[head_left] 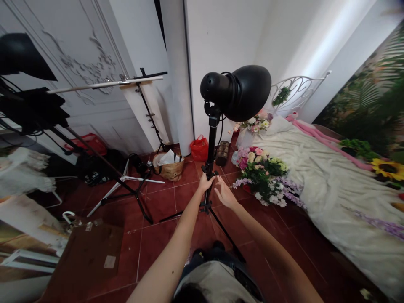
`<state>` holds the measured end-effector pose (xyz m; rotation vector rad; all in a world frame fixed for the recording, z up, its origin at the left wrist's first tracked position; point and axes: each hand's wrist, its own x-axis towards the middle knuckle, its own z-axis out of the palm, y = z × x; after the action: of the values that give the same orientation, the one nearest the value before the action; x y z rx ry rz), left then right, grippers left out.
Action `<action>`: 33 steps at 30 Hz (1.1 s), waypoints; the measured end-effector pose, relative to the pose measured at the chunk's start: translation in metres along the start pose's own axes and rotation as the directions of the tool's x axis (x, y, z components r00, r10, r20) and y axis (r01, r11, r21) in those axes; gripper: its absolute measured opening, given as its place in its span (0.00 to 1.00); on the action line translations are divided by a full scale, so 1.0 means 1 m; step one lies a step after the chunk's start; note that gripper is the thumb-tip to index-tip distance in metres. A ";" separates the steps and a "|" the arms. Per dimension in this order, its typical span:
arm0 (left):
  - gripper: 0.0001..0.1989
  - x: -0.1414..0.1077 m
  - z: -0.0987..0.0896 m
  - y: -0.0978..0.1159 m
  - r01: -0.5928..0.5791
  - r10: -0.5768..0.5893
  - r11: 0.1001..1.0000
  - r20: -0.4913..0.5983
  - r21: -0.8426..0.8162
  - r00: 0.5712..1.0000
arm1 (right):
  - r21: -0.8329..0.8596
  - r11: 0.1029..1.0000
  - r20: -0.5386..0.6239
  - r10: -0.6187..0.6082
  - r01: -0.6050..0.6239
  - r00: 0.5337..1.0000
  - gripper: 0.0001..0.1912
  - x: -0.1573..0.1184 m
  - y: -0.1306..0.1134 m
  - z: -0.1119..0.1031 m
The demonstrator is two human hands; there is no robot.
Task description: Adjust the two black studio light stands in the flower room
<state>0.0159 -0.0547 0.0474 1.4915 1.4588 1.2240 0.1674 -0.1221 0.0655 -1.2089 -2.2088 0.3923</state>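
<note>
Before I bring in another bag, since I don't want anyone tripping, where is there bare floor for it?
Red tile shows bare between the cardboard box and the lamp stand, and between that stand and the bed, nearer than the flowers. It is crowded left of the basket, where white legs spread.

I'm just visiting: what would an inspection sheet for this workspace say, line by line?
Surface: floor of red tiles.
Job's things: lamp on a black stand.
Clutter: basket, red bag, cardboard box, flowers.
Hands: left hand grips the stand; right hand is right beside it, contact unclear.
Cables: cord looped at the lamp's back.
Surroundings: white wall ahead, bed at right, second lamp at left.
</note>
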 end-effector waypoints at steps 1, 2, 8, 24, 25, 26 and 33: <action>0.17 -0.001 -0.001 0.002 0.009 -0.009 1.000 0.002 0.005 1.000 | -0.004 1.000 -0.005 0.000 0.000 1.000 0.18 -0.001 0.001 0.003; 0.17 -0.001 -0.001 0.003 0.016 -0.016 1.000 0.001 0.006 1.000 | -0.006 1.000 -0.008 -0.003 0.003 1.000 0.18 -0.002 0.003 0.006; 0.16 0.000 -0.001 -0.001 -0.021 0.022 1.000 -0.020 0.009 1.000 | 0.038 0.998 -0.035 -0.038 0.039 0.999 0.19 -0.007 0.018 0.026; 0.22 0.005 0.003 -0.015 -0.026 0.026 0.999 -0.001 -0.041 1.000 | 0.105 0.994 -0.061 0.000 0.006 0.998 0.20 0.047 0.030 0.014; 0.21 0.005 0.003 -0.015 -0.030 0.030 0.998 0.001 -0.048 1.000 | 0.144 0.989 -0.064 0.029 -0.019 0.998 0.18 0.053 0.032 0.015; 0.20 0.006 0.003 -0.016 -0.035 0.035 0.998 0.004 -0.055 0.999 | 0.184 0.981 -0.063 0.067 -0.055 0.996 0.17 0.058 0.034 0.015; 0.22 0.003 0.001 -0.015 0.012 -0.012 0.994 0.000 -0.113 1.000 | 0.340 0.860 -0.036 0.416 -0.380 0.909 0.13 0.093 0.040 0.029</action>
<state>0.0115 -0.0502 0.0334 1.4053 1.3734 1.2779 0.1374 -0.0212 0.0550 -1.4563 -1.7034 0.8066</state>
